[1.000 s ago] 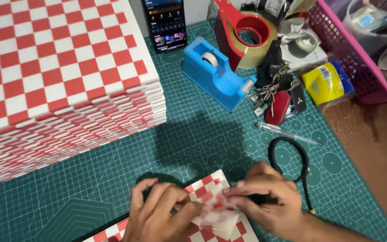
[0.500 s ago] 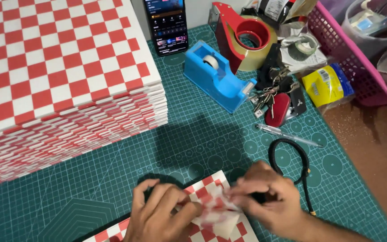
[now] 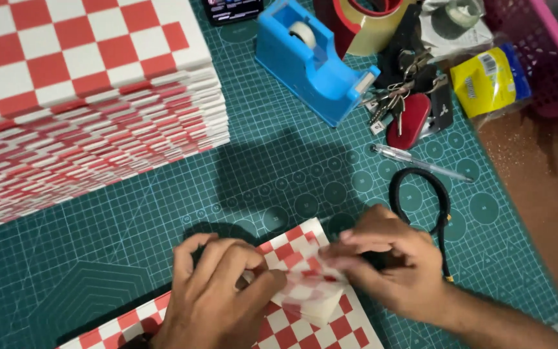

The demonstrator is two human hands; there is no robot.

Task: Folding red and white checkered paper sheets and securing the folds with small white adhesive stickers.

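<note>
Both hands work a red-and-white checkered paper sheet (image 3: 292, 310) lying on the green cutting mat (image 3: 279, 174): left hand (image 3: 217, 291) pinches a raised fold at its fingertips, right hand (image 3: 389, 268) grips the same fold from the opposite side. Judgement: the fold goes best with edges aligned to the check pattern and the sheet pressed flat under the palms before creasing. Beyond the left hand, a tall stack of checkered sheets (image 3: 79, 97); beyond the right hand, a blue tape dispenser (image 3: 311, 64), well apart.

Both hands, left hand (image 3: 217, 291) and right hand (image 3: 389, 268), pinch a checkered paper sheet (image 3: 305, 291) on the green cutting mat (image 3: 279, 174).
</note>
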